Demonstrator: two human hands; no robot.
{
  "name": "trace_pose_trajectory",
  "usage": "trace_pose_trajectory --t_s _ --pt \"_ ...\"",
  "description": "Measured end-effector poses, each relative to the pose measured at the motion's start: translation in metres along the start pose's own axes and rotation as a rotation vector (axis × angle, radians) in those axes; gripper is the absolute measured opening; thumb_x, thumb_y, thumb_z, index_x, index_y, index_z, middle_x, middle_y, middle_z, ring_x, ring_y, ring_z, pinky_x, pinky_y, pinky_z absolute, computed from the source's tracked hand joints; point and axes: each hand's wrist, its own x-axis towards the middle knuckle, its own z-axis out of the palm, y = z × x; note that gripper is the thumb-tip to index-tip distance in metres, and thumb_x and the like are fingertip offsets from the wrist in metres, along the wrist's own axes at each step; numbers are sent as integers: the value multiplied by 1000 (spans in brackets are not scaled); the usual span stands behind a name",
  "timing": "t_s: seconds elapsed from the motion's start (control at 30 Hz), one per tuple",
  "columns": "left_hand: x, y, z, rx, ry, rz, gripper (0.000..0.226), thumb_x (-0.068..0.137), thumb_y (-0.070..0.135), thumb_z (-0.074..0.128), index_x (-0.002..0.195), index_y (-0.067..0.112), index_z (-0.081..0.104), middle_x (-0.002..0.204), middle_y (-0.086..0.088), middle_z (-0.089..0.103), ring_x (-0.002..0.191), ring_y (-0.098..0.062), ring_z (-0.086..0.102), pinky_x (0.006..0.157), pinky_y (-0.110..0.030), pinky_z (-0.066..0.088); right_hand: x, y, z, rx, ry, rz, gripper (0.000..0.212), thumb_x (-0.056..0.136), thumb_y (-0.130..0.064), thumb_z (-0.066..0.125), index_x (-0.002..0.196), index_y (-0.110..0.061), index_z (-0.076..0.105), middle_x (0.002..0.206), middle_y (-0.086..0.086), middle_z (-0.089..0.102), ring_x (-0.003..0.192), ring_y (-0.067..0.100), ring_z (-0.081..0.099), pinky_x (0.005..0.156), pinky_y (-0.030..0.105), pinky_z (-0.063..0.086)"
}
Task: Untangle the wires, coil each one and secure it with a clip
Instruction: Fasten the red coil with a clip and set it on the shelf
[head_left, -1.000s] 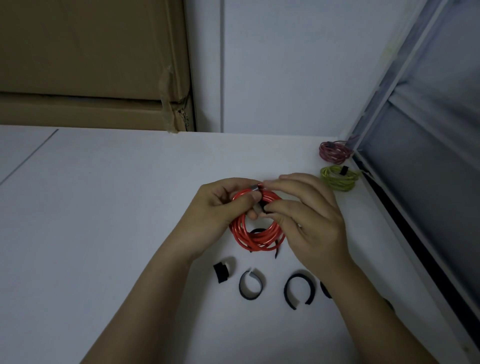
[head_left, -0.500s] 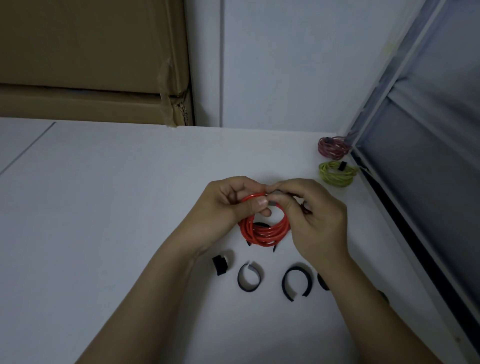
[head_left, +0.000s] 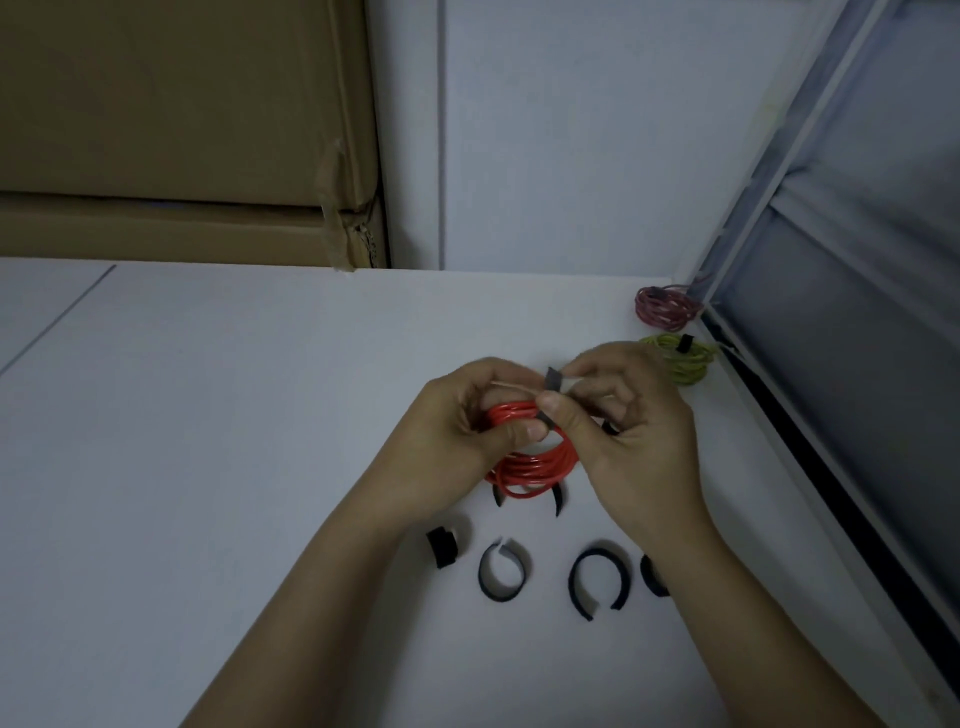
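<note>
- Red wire coil (head_left: 535, 462): centre frame, held just above table (head_left: 208, 467).
- L hand (head_left: 457, 436): thumb + fingers clamped on coil's upper arc.
- R hand (head_left: 634, 431): pinching black strap (head_left: 555, 382) at coil top.
- Step, prob.: wrapping the clip.
- Next: pull strap snug, press closed w/o loops springing.
- Spare straps (head_left: 600, 582): lower centre.
- Done coils, maroon (head_left: 665, 306) + yellow-green (head_left: 685, 366): right, mid-frame.

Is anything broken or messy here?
Nothing looks broken. The cardboard box by the wall has peeling, crinkled tape at its corner. Otherwise, both hands hold the red coil, and spare black straps lie in a loose row below.
</note>
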Motion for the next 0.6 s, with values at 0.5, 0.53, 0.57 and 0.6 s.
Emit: trace_pose_trajectory --t_s 0.5,0.53,0.57,0.6 --pt "-2 8 -1 -200 115 116 45 69 10 70 110 17 53 84 -5 75 82 -18 72 71 -22 54 5 -2 -10 -92 -296 -104 29 95 -20 50 123 -23 58 113 -4 57 108 0 54 90 10 41" --pt "-2 7 -1 -206 117 119 45 69 10 70 110 17 53 84 -5 75 81 -18 72 72 -22 54 5 -1 -10 -102 -313 -101 31 95 -22 49 125 -25 57 115 -5 56 110 0 53 91 11 42" --pt "-2 6 -2 -203 117 124 45 70 10 70 111 16 53 84 -6 75 81 -19 71 73 -23 54 4 0 -10 -127 -321 -100 32 95 -24 47 126 -27 56 116 -7 55 110 0 53 91 11 42" --pt "-1 5 -2 -194 115 127 45 71 11 70 112 15 53 85 -7 75 82 -20 71 74 -24 55 3 1 -10 -163 -325 -105 34 95 -27 45 128 -27 56 116 -9 54 111 -1 52 92 11 42"
